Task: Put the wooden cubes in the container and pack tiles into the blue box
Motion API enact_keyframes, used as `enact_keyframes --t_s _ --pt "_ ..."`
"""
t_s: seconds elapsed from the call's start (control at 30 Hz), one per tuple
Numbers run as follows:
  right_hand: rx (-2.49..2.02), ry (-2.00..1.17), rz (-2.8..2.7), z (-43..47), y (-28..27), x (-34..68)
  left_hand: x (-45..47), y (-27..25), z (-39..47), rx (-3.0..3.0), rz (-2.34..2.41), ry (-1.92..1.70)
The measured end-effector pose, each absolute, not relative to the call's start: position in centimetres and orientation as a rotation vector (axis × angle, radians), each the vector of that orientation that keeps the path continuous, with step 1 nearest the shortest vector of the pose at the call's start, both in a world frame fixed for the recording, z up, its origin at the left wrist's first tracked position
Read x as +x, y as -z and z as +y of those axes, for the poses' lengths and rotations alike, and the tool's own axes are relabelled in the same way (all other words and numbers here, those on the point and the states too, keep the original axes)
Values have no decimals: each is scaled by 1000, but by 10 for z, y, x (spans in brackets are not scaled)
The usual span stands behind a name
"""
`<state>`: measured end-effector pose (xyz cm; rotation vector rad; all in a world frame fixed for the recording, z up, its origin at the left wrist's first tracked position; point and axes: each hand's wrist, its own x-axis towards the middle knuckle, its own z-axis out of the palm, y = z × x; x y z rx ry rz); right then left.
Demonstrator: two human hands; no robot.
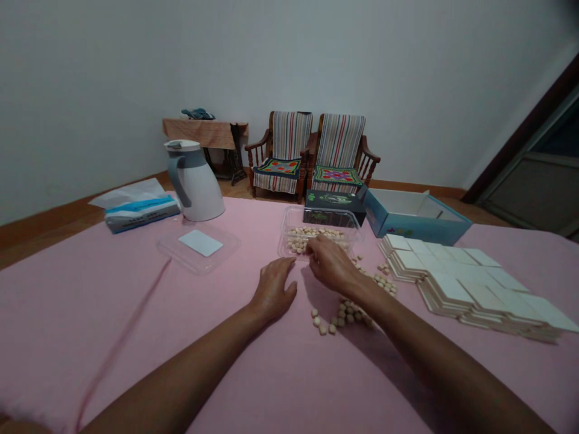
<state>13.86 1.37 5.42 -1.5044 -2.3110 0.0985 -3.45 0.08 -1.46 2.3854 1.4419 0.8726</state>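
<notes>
A clear plastic container (283,236) holds many small pale wooden pieces (297,242). At its front edge is my right hand (330,262), fingers curled and pinched together over the pieces. Whatever is between those fingertips is hidden. My left hand (272,290) rests on the pink cloth just in front of the container, fingers stretched out, thumb apart, holding nothing. More loose wooden pieces (349,312) lie scattered on the cloth beneath and beside my right forearm, which covers some of them. To the left lies a clear plastic lid (231,246) with a white label (201,242).
Stacks of pale square tiles (479,277) stand at the right. Behind them are an open blue box (418,226) and a black box (335,205). A white and grey jug (201,190) and a blue tissue pack (142,212) stand back left. Two chairs (289,150) are beyond the table.
</notes>
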Motion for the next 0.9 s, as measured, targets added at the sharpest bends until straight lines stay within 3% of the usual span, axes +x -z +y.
enact_keyframes --t_s 0.17,0.3,0.6,0.9 --pt "-1253 -12 -2029 34 -94 136 -35 14 1 2382 1430 -874" --pt "-1197 -41 -1978 27 -97 141 -37 13 0 2374 1422 -884" --pt "-1355 -641 -2621 -49 -62 151 -35 17 0 2384 1457 -877" --pt "-1429 -491 -2583 -57 -45 138 -35 17 0 2389 1452 -873"
